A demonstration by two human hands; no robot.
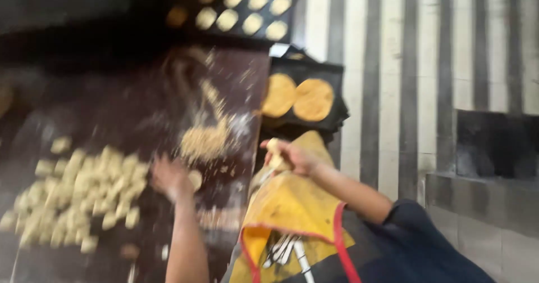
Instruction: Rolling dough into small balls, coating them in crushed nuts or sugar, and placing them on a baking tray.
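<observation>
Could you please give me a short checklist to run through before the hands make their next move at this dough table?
1. Left hand on the dark table, touching a small dough piece: ok.
2. Right hand holds a pale lump of dough; grip too blurred: cannot tell.
3. Pile of cut dough pieces beside the left hand, within reach: ok.
4. Two flat golden discs lie on the black tray; room for another: cannot tell.
5. Loose crumbs scattered across the table: not ok.
</observation>
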